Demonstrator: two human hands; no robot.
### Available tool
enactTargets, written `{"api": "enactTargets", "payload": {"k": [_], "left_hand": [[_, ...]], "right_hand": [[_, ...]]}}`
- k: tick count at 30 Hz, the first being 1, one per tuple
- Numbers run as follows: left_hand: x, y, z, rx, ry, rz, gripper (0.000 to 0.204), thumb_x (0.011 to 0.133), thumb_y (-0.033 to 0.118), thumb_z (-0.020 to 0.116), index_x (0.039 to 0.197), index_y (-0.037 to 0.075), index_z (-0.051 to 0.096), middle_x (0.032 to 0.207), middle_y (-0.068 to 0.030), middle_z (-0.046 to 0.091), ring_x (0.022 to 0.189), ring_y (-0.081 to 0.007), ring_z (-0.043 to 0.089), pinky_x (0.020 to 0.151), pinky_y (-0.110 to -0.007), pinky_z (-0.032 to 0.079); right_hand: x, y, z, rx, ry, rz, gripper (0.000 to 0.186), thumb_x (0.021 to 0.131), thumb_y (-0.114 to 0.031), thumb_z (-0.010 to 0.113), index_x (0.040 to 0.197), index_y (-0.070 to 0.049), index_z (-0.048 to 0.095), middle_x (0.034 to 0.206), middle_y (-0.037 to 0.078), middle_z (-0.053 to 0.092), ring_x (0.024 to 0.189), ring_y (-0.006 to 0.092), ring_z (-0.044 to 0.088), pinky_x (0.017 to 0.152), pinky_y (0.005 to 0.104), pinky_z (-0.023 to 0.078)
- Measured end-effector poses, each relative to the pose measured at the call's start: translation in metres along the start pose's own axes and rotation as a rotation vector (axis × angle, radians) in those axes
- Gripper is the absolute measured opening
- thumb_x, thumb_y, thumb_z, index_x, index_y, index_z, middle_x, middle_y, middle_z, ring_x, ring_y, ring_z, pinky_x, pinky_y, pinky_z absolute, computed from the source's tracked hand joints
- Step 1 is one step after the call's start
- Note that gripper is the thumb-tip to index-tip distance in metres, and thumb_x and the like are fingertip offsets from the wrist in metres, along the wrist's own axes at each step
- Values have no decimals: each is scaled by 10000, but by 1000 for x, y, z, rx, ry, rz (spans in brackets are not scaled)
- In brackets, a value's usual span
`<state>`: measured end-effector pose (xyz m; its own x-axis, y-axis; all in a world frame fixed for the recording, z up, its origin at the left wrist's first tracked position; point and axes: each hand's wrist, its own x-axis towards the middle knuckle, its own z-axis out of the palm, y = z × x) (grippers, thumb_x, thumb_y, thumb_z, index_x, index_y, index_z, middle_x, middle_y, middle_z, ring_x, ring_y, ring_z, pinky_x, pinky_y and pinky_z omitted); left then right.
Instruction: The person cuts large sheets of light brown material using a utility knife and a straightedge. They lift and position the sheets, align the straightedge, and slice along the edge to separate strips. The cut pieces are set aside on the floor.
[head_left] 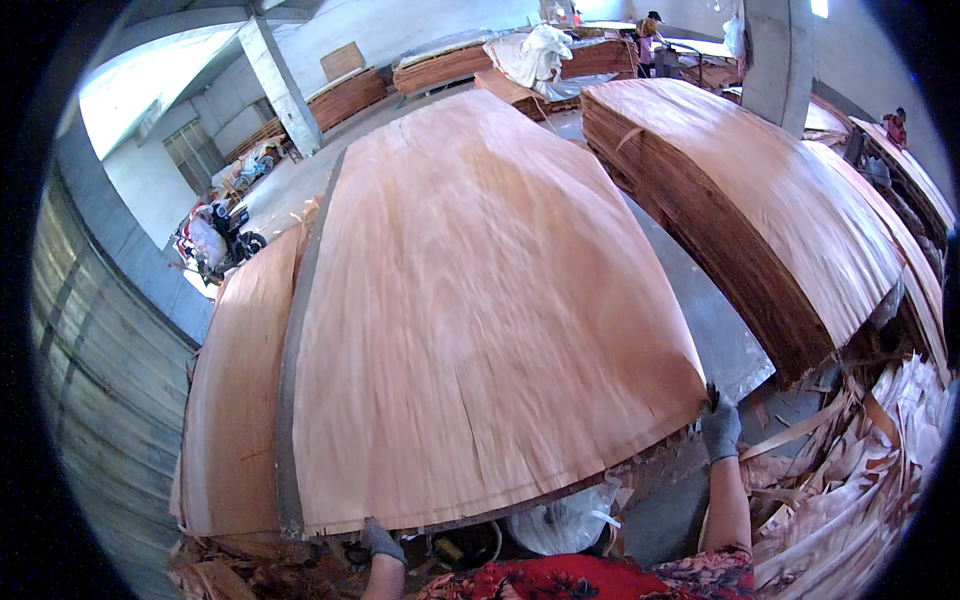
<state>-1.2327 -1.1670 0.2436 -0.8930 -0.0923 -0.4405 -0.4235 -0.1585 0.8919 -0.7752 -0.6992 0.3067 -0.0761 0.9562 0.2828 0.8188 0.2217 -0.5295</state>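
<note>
A large, pale pinkish wood veneer sheet (480, 300) covers most of a metal-topped table (730, 330) in front of me. My left hand (383, 540), in a grey glove, grips its near edge at the bottom centre-left. My right hand (720, 428), also gloved, holds the sheet's near right corner, with its fingers partly hidden at the edge. A narrower tan veneer stack (235, 390) lies along the left, beside a dark strip. Below the near edge sits a clear plastic bag (555, 525).
A thick veneer stack (760, 200) stands at the right, with torn scraps (860, 480) heaped below it. Concrete pillars (775, 65), more stacks (345, 100) and a motorbike (215, 240) are farther back. Two people (648, 40) (895, 130) are at the back right. A corrugated wall (100, 390) runs along the left.
</note>
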Motion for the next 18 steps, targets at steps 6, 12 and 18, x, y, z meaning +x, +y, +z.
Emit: {"api": "enactTargets", "payload": {"k": [6, 12, 18], "left_hand": [[5, -1, 1, 61, -48, -33, 416, 841, 368, 456, 1172, 117, 480, 1119, -88, 546, 970, -261, 554, 758, -460, 483], [15, 8, -9, 63, -14, -90, 426, 856, 427, 420, 1184, 162, 476, 1139, -43, 543, 988, -248, 539, 751, -435, 476], [-13, 14, 16, 5, -27, -122, 413, 847, 358, 385, 1110, 73, 526, 1047, -74, 587, 940, -285, 558, 763, -433, 492]], "right_hand": [[-15, 30, 3, 201, -28, 298, 452, 825, -173, 562, 1252, -59, 471, 722, 164, 607, 582, 214, 577, 576, 351, 454], [-51, 96, -46, -24, 125, 153, 430, 850, -269, 548, 1239, -97, 481, 831, 216, 616, 651, 353, 591, 559, 408, 449], [-64, 92, -139, -301, 223, 163, 270, 892, -263, 500, 1105, -123, 588, 778, 213, 592, 659, 370, 581, 528, 427, 428]]}}
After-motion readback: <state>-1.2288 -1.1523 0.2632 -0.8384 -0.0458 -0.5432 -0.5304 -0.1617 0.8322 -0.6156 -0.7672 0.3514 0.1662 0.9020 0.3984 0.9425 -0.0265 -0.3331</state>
